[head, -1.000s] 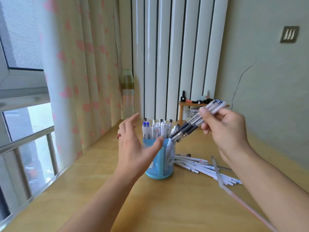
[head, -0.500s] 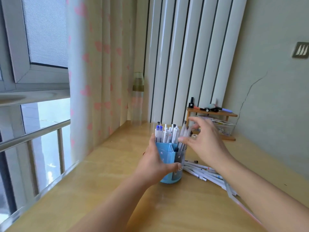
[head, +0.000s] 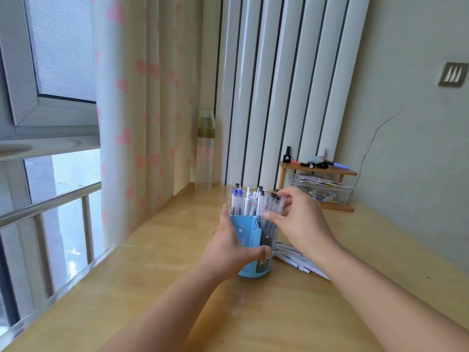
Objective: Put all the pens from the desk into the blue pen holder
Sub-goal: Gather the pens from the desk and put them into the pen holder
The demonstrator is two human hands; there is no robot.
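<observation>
The blue pen holder (head: 247, 231) stands upright on the wooden desk (head: 165, 288), packed with several white and clear pens (head: 247, 201). My left hand (head: 231, 247) grips the holder from its left side, the thumb wrapped across the front. My right hand (head: 302, 219) is at the holder's right top, with thumb and fingers curled round a bunch of clear pens (head: 272, 207) that stand in the right compartment. Several loose white pens (head: 294, 260) lie on the desk just right of the holder, partly hidden behind my right wrist.
A small wooden corner shelf (head: 319, 171) with a clear box (head: 327, 193) under it stands at the back right against the wall. A tall bottle (head: 205, 148) stands at the back by the heart-patterned curtain (head: 132, 110). The window and its rail are on the left.
My right hand brought the bunch of pens down from mid-air into the holder. My left hand closed on the holder's side. The view shifted up and left.
</observation>
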